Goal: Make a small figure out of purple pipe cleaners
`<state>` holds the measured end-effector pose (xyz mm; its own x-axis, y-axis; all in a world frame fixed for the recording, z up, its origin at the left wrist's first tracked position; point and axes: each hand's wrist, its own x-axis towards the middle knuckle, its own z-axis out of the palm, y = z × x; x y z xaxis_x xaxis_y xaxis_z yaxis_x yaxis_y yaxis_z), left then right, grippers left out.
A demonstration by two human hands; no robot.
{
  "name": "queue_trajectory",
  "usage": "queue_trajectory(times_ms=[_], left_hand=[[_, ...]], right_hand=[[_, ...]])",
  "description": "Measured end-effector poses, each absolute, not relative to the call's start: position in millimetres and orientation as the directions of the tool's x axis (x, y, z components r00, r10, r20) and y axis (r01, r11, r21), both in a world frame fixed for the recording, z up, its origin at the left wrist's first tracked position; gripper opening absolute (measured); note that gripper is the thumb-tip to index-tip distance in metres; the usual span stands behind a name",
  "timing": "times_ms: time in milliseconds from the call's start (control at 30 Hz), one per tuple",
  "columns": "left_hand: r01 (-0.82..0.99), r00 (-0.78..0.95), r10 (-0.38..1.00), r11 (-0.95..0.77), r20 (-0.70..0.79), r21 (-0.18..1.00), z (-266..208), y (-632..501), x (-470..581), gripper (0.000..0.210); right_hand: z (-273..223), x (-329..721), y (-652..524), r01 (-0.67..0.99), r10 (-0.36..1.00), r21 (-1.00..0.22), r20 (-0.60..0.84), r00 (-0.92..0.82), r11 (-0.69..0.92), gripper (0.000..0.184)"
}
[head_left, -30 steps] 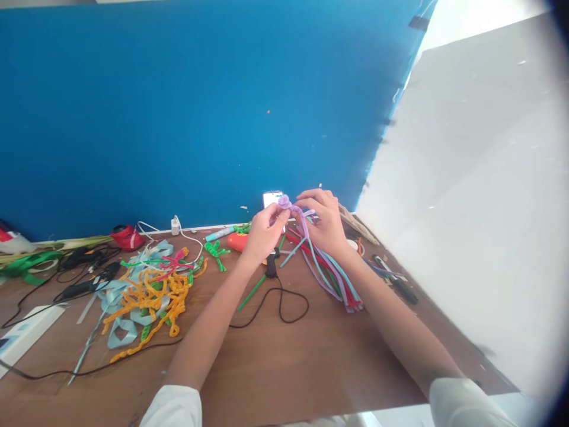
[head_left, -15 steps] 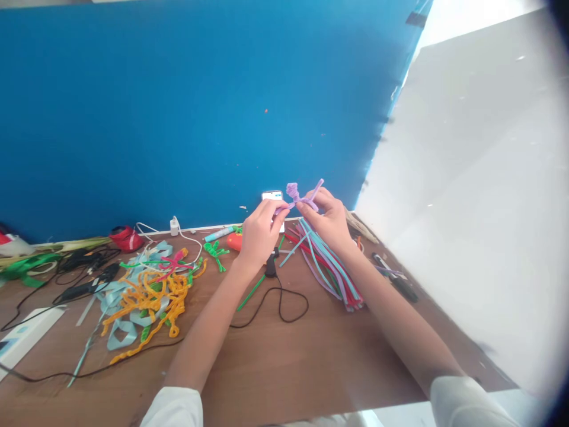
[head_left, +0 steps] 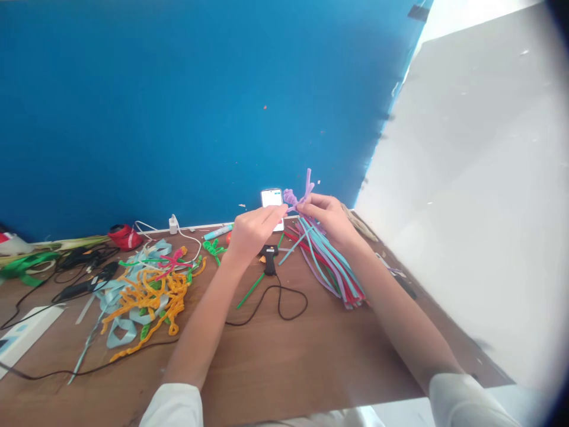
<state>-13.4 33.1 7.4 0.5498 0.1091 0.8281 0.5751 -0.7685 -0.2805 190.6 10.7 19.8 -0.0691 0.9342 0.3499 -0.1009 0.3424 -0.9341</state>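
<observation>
Left hand (head_left: pixel 254 231) and right hand (head_left: pixel 328 218), outstretched and nearly meeting, pinch a twisted purple pipe cleaner (head_left: pixel 290 197); a black glue gun (head_left: pixel 269 264) lies below, between them.

- Power strip (head_left: pixel 33 333), eight o'clock: cut by left edge.
- Left sleeve (head_left: pixel 173 408), seven o'clock: cut by bottom edge.
- Phone (head_left: pixel 271 198), one o'clock from left hand (head_left: pixel 255 231): partly covered.
</observation>
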Motion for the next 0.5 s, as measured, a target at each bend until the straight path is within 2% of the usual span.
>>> queue_trajectory(times_ms=[133,267,367,433,500], left_hand=[[0.575,0.518,0.06,-0.763,0.853,-0.295,7,35,-16,0.021],[0.664,0.447,0.152,-0.717,0.881,-0.213,4,36,-14,0.013],[0.689,0.33,0.329,-0.724,0.885,0.013,4,33,-7,0.024],[0.648,0.227,0.502,-0.718,0.835,0.255,5,29,0,0.032],[0.511,0.159,0.68,-0.677,0.716,0.53,7,23,7,0.036]], right_hand=[[20,193,10,-0.147,0.941,-0.955,0.282,-0.186,0.257,0.022],[23,193,7,-0.092,0.925,-0.944,0.33,-0.189,0.317,0.024],[24,191,5,0.0,0.891,-0.907,0.414,-0.188,0.421,0.025],[24,190,6,0.1,0.849,-0.851,0.492,-0.191,0.516,0.025],[23,190,9,0.205,0.786,-0.759,0.59,-0.185,0.618,0.024]])
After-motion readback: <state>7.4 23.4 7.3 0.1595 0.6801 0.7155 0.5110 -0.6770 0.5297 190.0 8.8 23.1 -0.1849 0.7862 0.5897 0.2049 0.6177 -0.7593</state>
